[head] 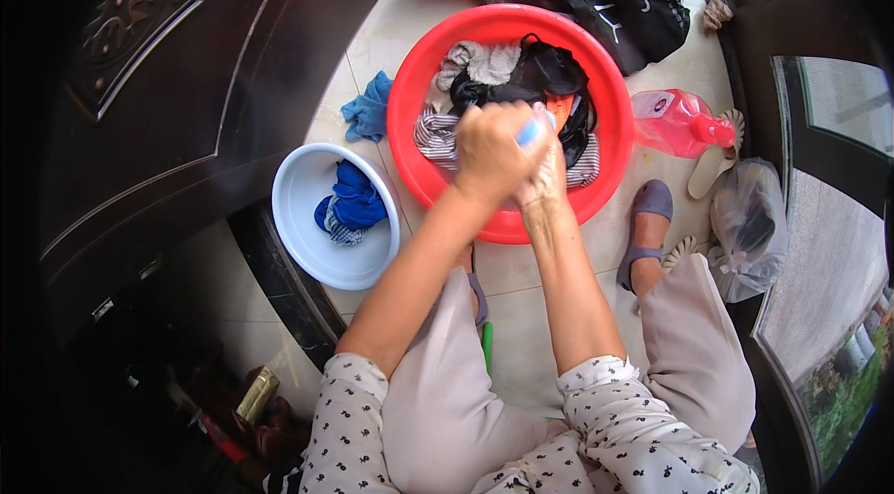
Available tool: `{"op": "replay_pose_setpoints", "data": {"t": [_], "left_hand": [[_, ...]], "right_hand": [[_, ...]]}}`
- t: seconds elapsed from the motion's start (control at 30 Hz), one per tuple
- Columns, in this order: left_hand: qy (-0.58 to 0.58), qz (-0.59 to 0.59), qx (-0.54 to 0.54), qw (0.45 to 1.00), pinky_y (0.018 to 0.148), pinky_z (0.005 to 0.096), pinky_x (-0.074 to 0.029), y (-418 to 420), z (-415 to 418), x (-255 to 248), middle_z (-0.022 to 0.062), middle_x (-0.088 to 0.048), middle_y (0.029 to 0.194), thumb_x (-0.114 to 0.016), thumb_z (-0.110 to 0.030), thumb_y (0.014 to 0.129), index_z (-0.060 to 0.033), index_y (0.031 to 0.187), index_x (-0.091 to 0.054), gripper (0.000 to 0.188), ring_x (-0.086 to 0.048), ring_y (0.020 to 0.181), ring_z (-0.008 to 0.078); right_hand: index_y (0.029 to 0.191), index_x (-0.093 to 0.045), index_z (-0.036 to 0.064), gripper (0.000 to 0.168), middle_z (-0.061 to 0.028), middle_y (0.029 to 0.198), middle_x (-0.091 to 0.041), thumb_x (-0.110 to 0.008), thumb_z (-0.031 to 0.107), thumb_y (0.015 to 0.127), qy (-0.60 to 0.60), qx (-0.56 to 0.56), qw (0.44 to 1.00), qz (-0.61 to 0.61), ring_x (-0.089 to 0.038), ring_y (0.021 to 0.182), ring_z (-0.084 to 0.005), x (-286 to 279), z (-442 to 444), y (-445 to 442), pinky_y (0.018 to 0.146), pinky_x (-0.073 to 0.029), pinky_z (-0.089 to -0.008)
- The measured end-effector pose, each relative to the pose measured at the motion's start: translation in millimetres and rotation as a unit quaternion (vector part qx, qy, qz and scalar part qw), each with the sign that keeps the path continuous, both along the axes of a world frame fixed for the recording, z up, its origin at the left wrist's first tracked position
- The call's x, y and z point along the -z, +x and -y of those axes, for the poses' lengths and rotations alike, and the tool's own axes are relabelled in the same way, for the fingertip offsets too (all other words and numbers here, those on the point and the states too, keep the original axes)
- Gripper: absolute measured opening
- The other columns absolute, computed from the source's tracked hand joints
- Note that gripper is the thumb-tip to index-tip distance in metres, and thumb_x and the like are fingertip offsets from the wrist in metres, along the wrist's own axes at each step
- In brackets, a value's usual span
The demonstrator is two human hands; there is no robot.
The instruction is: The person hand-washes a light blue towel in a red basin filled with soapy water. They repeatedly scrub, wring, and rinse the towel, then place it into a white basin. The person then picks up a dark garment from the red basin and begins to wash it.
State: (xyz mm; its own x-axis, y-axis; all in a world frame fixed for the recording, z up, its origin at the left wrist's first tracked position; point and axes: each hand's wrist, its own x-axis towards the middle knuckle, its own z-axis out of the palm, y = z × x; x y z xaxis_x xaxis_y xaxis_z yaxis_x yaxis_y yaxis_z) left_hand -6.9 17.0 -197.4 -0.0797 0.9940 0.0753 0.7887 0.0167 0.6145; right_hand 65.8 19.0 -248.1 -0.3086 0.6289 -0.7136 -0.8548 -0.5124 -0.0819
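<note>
Both of my hands meet above the front part of a red plastic basin (606, 197). My left hand (491, 145) is closed on a small blue cloth (529, 133), blurred and mostly hidden between the hands. Against it, my right hand (548, 169) grips the same cloth from the other side. Beneath them in the basin lie black garments (552, 71), a grey cloth (489, 63), striped fabric (436, 136) and a bit of orange fabric (560, 110). A white basin (297, 249) to the left holds a dark blue cloth (357, 195) and a checked cloth (346, 232).
Light blue cloth (368, 108) lies on the floor left of the red basin. A pink liquid bottle (670, 122) lies on the right, near a beige slipper (714, 169) and a clear plastic bag (751, 228). A black bag (621, 5) is behind the basin; a dark door (174, 75) stands left.
</note>
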Motion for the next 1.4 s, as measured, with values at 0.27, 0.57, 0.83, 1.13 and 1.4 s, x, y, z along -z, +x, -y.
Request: {"op": "replay_pose_setpoints", "data": {"t": [0.27, 0.57, 0.83, 1.13, 1.4], "left_hand": [[0.106, 0.045, 0.078, 0.99, 0.072, 0.0385, -0.042, 33, 36, -23, 0.0071, -0.054, 0.083, -0.072, -0.021, 0.068, -0.0088, 0.076, -0.063, 0.017, -0.056, 0.086, 0.0277], [0.066, 0.219, -0.065, 0.971, 0.071, 0.0321, -0.044, -1, 2, 4, 0.0074, -0.05, 0.082, -0.069, -0.012, 0.079, -0.0039, 0.076, -0.054, 0.017, -0.054, 0.079, 0.0213], [-0.042, 0.111, -0.117, 0.986, 0.053, 0.0369, -0.041, -12, -8, 2, 0.0139, -0.051, 0.061, -0.063, -0.018, 0.087, -0.0014, 0.067, -0.05, 0.029, -0.051, 0.054, 0.0283], [0.056, 0.096, -0.023, 0.994, 0.055, 0.0375, -0.039, 15, 20, -2, 0.0086, -0.05, 0.065, -0.066, -0.013, 0.08, -0.0048, 0.062, -0.05, 0.025, -0.052, 0.062, 0.0287], [-0.042, 0.496, -0.206, 0.842, 0.062, 0.023, -0.043, -40, 8, -11, -0.002, -0.056, 0.072, -0.048, -0.034, 0.099, -0.0033, 0.079, -0.059, 0.038, -0.051, 0.067, 0.0056]], "right_hand": [[0.083, -0.051, 0.016, 0.029, -0.002, 0.074, -0.055, -0.057, 0.043, 0.092, 0.087, -0.099, 0.989, -0.073, -0.055, 0.061, -0.0152, 20, -11, 32, 0.056, -0.05, -0.0298], [0.093, -0.058, 0.009, 0.024, -0.0052, 0.084, -0.063, -0.056, 0.033, 0.094, 0.026, -0.039, 0.998, 0.034, -0.064, 0.073, -0.017, -12, -9, 7, 0.066, -0.055, -0.0323], [0.1, -0.06, 0.005, 0.023, -0.0083, 0.093, -0.066, -0.053, 0.026, 0.095, 0.024, -0.039, 0.999, 0.024, -0.066, 0.081, -0.0187, -11, 9, -11, 0.069, -0.055, -0.0305], [0.077, -0.058, 0.014, 0.025, 0.0001, 0.068, -0.058, -0.062, 0.034, 0.09, 0.024, -0.083, 0.994, 0.067, -0.056, 0.056, -0.0101, -1, 4, 11, 0.051, -0.046, -0.0285], [0.1, -0.058, 0.009, 0.028, -0.0028, 0.089, -0.064, -0.061, 0.036, 0.092, 0.109, -0.065, 0.989, 0.073, -0.065, 0.079, -0.014, -80, -19, 0, 0.074, -0.055, -0.0308]]}}
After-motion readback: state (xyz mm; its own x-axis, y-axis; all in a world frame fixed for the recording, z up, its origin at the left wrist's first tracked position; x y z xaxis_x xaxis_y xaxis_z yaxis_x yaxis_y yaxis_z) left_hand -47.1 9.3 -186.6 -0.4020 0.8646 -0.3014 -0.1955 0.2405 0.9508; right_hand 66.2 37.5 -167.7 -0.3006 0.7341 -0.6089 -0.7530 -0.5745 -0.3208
